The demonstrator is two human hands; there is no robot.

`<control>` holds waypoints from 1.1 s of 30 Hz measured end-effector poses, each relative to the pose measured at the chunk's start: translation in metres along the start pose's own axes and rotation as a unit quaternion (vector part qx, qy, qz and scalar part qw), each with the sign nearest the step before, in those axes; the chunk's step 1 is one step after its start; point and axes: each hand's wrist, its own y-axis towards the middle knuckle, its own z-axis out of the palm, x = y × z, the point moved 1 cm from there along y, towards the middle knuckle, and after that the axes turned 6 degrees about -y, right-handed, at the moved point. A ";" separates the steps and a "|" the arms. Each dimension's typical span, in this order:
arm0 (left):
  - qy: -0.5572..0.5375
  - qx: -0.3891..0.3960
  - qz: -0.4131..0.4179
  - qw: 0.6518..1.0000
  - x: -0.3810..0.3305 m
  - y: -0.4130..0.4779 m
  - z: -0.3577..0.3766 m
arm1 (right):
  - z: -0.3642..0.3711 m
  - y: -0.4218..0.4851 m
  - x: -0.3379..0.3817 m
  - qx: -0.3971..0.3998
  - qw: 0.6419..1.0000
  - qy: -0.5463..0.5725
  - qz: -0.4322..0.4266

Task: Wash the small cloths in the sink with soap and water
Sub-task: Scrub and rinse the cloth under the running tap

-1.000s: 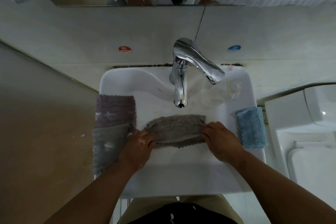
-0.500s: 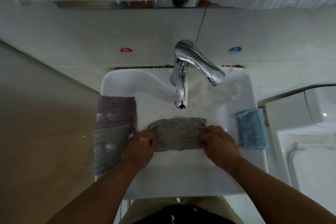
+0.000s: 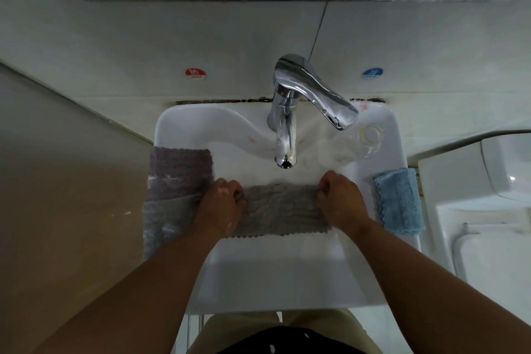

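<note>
A grey-brown cloth (image 3: 283, 210) is stretched flat over the white sink (image 3: 275, 273), just below the chrome tap (image 3: 287, 135). My left hand (image 3: 221, 204) grips its left edge with curled fingers, and some foam sticks to the knuckles. My right hand (image 3: 342, 198) grips the right edge the same way. A purple cloth (image 3: 179, 171) and a grey cloth (image 3: 165, 220) hang over the sink's left rim. A blue cloth (image 3: 398, 200) lies on the right rim.
A clear bottle (image 3: 353, 145) lies on its side on the sink's back right ledge. Red hot (image 3: 196, 73) and blue cold (image 3: 372, 73) stickers mark the tiled wall. A white toilet cistern (image 3: 471, 195) stands to the right, a beige wall to the left.
Both hands pulled apart, spreading the bunched grey-brown cloth out flat and taut. The hands also shifted slightly toward the tap.
</note>
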 end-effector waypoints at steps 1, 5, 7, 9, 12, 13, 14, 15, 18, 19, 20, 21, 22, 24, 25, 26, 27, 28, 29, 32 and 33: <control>-0.013 -0.012 -0.001 1.000 0.001 0.000 -0.003 | -0.002 0.001 -0.002 0.000 1.000 -0.002 -0.002; -0.046 -0.038 -0.005 0.998 0.007 0.001 -0.010 | -0.003 0.000 -0.008 -0.014 1.000 -0.013 -0.010; -0.068 -0.051 -0.034 0.996 0.008 0.001 -0.012 | 0.000 -0.002 -0.007 -0.026 0.999 -0.003 -0.031; -0.097 -0.079 -0.048 0.991 0.007 -0.003 -0.011 | 0.003 -0.005 -0.008 -0.040 0.998 0.009 -0.052; -0.091 -0.100 -0.001 0.991 0.010 -0.010 -0.004 | 0.011 -0.013 -0.012 -0.043 0.996 -0.010 -0.081; -0.076 -0.096 0.016 0.992 0.013 -0.013 0.000 | 0.016 -0.016 -0.014 -0.038 0.996 -0.020 -0.084; -0.063 -0.085 0.024 0.994 0.017 -0.014 0.003 | 0.020 -0.019 -0.016 -0.033 0.995 -0.030 -0.085; -0.047 -0.067 0.022 0.996 0.021 -0.015 0.007 | 0.023 -0.021 -0.019 -0.026 0.995 -0.040 -0.084; 0.009 -0.015 0.033 0.999 0.026 -0.017 0.014 | 0.027 -0.023 -0.029 0.012 0.994 -0.072 -0.086; 0.020 -0.011 0.037 0.999 0.027 -0.018 0.014 | 0.025 -0.023 -0.031 0.025 0.992 -0.081 -0.088; 0.025 -0.009 0.040 0.999 0.028 -0.019 0.013 | 0.024 -0.022 -0.032 0.038 0.991 -0.091 -0.091; 0.027 -0.007 0.039 0.999 0.028 -0.020 0.012 | 0.022 -0.022 -0.034 0.050 0.989 -0.100 -0.094; 0.028 -0.005 0.037 0.999 0.028 -0.021 0.012 | 0.020 -0.022 -0.035 0.062 0.987 -0.109 -0.097; 0.028 0.006 0.033 0.999 0.026 -0.022 0.010 | 0.017 -0.021 -0.036 0.085 0.983 -0.125 -0.105; 0.025 0.011 0.033 0.999 0.025 -0.022 0.009 | 0.016 -0.021 -0.036 0.092 0.982 -0.124 -0.107; 0.010 0.015 0.029 0.999 0.024 -0.022 0.008 | 0.015 -0.021 -0.035 0.089 0.984 -0.113 -0.102; -0.013 0.014 0.019 1.000 0.023 -0.022 0.007 | 0.014 -0.020 -0.034 0.075 0.989 -0.090 -0.088; -0.036 0.008 0.008 0.999 0.021 -0.020 0.006 | 0.012 -0.019 -0.031 0.054 0.994 -0.062 -0.068; -0.051 -0.005 0.000 0.999 0.020 -0.019 0.005 | 0.012 -0.018 -0.029 0.032 0.998 -0.039 -0.049; -0.049 -0.015 -0.023 0.998 0.017 -0.014 0.007 | 0.014 -0.014 -0.018 0.016 0.998 -0.048 -0.027; -0.043 -0.009 -0.027 0.999 0.016 -0.013 0.008 | 0.016 -0.011 -0.015 0.016 0.998 -0.049 -0.019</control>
